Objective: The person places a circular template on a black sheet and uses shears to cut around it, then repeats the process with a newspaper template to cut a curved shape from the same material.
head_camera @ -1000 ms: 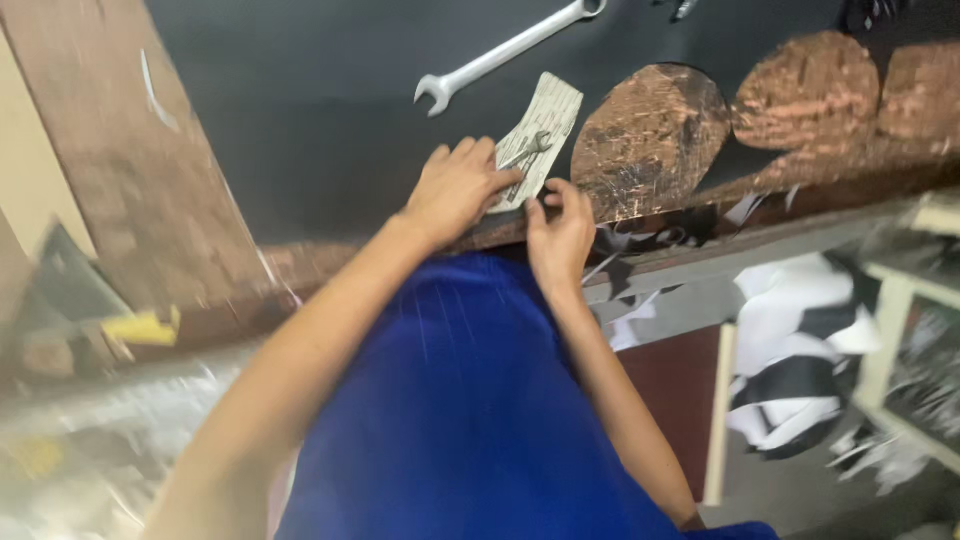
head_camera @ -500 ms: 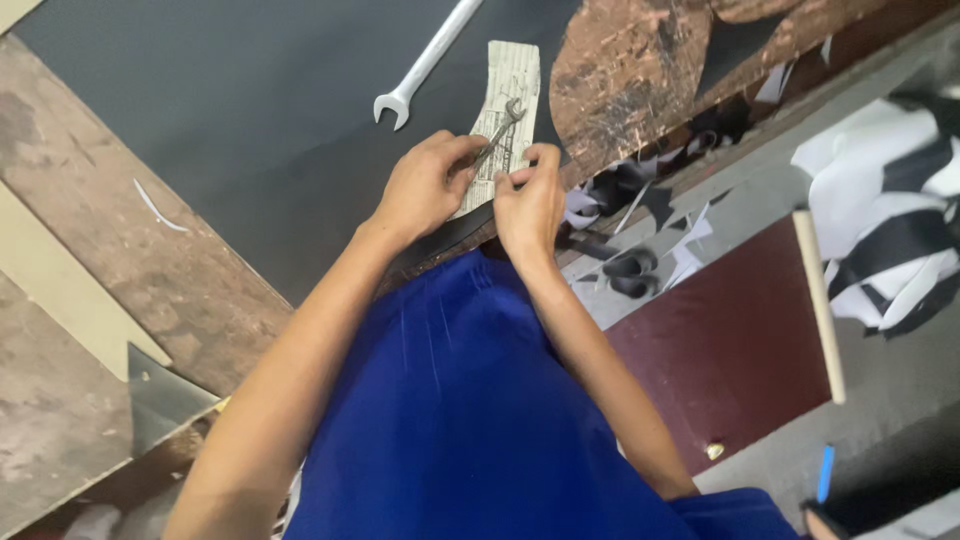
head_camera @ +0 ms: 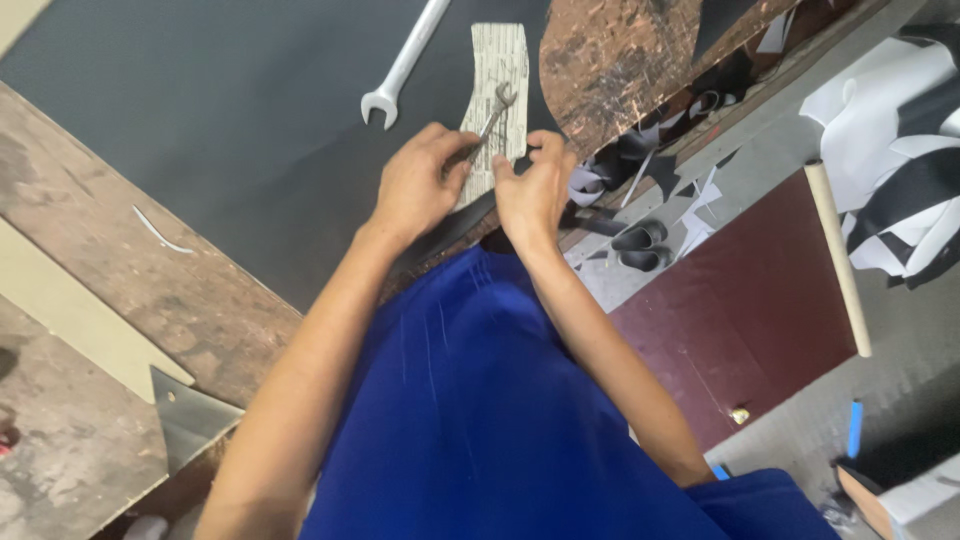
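Note:
My left hand [head_camera: 420,185] grips the handle of a small dark open-ended wrench [head_camera: 490,115], whose jaw lies over a pale printed strip of card [head_camera: 497,90] on the black sheet [head_camera: 220,110]. My right hand [head_camera: 535,190] rests just right of it at the strip's lower edge, fingers curled against the card. A larger shiny spanner [head_camera: 405,62] lies on the black sheet to the upper left of my hands, untouched.
A worn wooden bench [head_camera: 150,290] carries the black sheet. A scratched brown round board [head_camera: 610,60] lies to the right. Black and white offcuts [head_camera: 900,140], a dark red board [head_camera: 760,300] and a pale rod [head_camera: 838,260] lie on the floor.
The view has shifted and tilted. My left hand has taken up the small wrench over the card strip; my right hand stays at the strip's edge.

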